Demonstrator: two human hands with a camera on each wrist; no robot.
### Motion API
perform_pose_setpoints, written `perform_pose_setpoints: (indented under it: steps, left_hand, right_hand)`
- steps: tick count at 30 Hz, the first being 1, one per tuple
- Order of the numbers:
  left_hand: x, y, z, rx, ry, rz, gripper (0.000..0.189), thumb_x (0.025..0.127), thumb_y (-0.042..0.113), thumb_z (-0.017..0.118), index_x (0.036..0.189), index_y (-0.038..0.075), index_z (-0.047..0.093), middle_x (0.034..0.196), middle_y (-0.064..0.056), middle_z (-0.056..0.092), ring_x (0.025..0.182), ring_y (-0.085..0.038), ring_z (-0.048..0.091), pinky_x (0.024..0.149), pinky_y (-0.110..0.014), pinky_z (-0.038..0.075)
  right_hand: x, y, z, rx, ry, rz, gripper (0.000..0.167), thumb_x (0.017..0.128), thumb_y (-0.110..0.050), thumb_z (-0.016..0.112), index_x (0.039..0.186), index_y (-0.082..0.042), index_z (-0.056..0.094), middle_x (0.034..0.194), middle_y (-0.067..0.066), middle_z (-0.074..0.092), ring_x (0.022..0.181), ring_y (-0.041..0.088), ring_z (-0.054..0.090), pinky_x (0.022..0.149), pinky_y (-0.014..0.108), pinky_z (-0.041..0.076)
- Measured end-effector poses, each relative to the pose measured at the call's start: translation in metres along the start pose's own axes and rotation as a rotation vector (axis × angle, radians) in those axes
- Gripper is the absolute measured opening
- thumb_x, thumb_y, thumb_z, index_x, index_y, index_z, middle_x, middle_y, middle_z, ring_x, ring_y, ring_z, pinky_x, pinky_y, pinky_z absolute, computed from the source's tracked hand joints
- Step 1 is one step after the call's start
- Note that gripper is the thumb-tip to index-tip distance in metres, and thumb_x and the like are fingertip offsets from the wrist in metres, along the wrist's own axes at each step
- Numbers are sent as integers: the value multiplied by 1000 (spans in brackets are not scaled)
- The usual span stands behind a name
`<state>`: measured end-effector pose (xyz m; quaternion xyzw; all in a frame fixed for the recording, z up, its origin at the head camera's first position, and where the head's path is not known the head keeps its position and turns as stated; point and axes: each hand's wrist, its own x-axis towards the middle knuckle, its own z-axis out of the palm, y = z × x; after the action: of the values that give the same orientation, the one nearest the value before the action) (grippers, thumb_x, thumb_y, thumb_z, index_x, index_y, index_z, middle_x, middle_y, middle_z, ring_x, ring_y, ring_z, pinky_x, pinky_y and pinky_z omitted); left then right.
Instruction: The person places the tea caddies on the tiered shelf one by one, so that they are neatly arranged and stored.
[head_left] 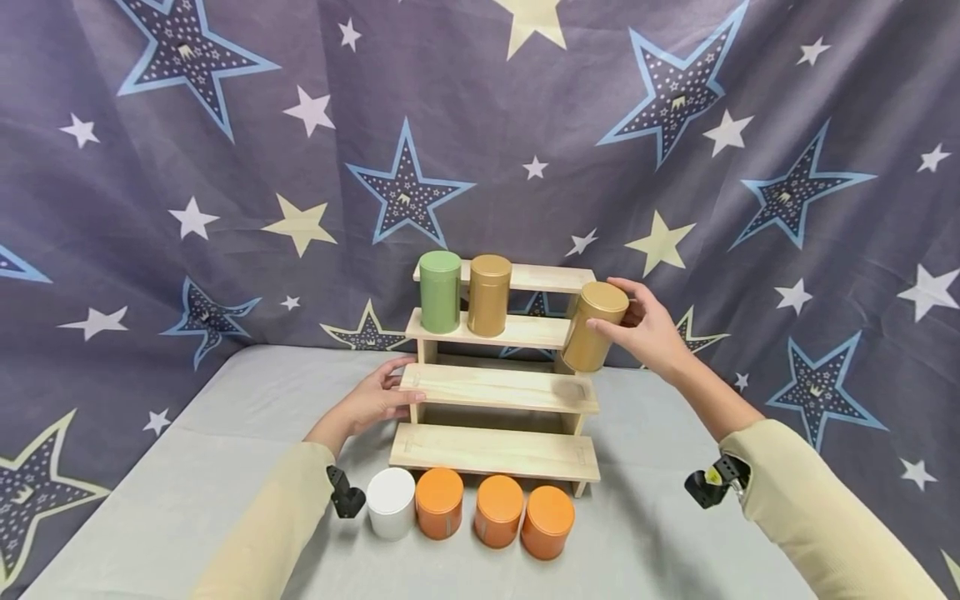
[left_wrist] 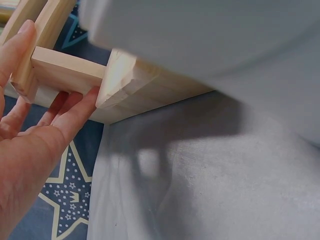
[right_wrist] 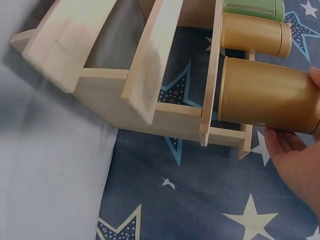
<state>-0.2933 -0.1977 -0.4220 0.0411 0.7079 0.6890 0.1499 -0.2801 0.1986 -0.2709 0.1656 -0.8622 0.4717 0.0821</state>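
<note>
My right hand (head_left: pixel 651 333) grips a gold tin (head_left: pixel 592 333) with a round lid, fingers and thumb about its upper part. The tin leans slightly at the right end of a stepped wooden shelf (head_left: pixel 495 450). In the right wrist view the held tin's base (right_wrist: pixel 230 90) is close to a shelf board; whether they touch, I cannot tell. On that board stand a green tin (head_left: pixel 440 292) and another gold tin (head_left: pixel 491 296), both upright. My left hand (head_left: pixel 375 398) holds the shelf's left side, its thumb on a lower board and its fingers against the side panel (left_wrist: pixel 67 75).
A white tin (head_left: pixel 392 504) and three orange tins, among them the rightmost orange tin (head_left: pixel 548 523), stand in a row before the shelf. The pale cloth-covered table (head_left: pixel 675 517) backs onto a star-patterned curtain (head_left: pixel 262 167).
</note>
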Motion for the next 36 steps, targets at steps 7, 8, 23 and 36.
perform_pose_setpoints:
  steps: [7, 8, 23, 36]
  left_hand:
    - [-1, 2, 0, -1, -5, 3, 84, 82, 9, 71, 148, 18, 21, 138, -24, 34, 105, -25, 56, 95, -47, 50]
    - [-1, 2, 0, -1, -6, 4, 84, 82, 9, 71, 148, 17, 21, 138, -24, 34, 105, -25, 56, 95, -47, 50]
    - [-2, 0, 0, 2, -10, 13, 82, 83, 7, 69, 148, 16, 20, 135, -25, 35, 101, -23, 57, 96, -49, 48]
    - [-2, 3, 0, -2, -10, 4, 84, 82, 6, 69, 149, 15, 18, 135, -26, 36, 102, -25, 57, 96, -50, 48]
  right_hand:
    - [13, -5, 9, 20, 7, -17, 75, 84, -27, 70, 144, -13, 29, 126, 14, 53, 104, 18, 54, 83, 18, 49]
    - [15, -6, 10, 24, 10, -22, 75, 84, -26, 70, 144, -13, 29, 125, 15, 53, 102, 17, 55, 82, 17, 49]
    - [35, -10, 25, 34, 38, 1, 77, 83, -29, 70, 145, -14, 29, 126, 17, 52, 107, 27, 51, 91, 37, 47]
    - [50, -13, 35, 49, 52, 16, 77, 82, -30, 71, 145, -15, 29, 129, 17, 50, 111, 31, 51, 81, 34, 50]
